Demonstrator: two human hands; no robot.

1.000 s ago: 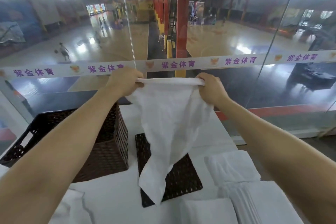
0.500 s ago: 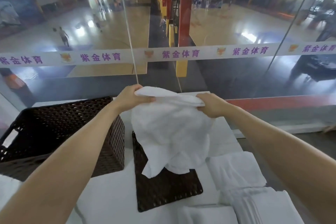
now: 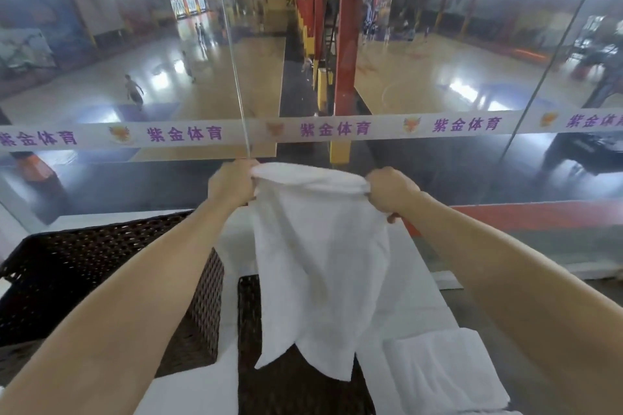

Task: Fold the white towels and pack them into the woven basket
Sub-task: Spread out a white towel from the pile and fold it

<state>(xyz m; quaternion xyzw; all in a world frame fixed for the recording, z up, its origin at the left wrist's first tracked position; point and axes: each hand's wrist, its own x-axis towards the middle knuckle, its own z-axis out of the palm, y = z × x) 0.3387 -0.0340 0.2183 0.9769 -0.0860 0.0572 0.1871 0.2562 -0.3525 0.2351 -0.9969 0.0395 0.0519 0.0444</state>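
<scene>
I hold a white towel (image 3: 320,266) up in the air by its top edge. My left hand (image 3: 231,184) grips the left top corner and my right hand (image 3: 391,192) grips the right one. The cloth hangs loose and billowed, its lower end above a flat dark woven lid (image 3: 296,391) on the table. The dark brown woven basket (image 3: 84,266) stands at the left, partly hidden by my left forearm. Its inside shows no towels where visible.
A folded white towel (image 3: 441,377) lies at the right front on the white table (image 3: 414,303). A glass wall with a printed strip (image 3: 337,128) rises right behind the table. The table's right edge drops to the floor.
The towel has opened out and hangs longer than half a second ago, when it was bunched. Both hands stay on its top corners, a little wider apart.
</scene>
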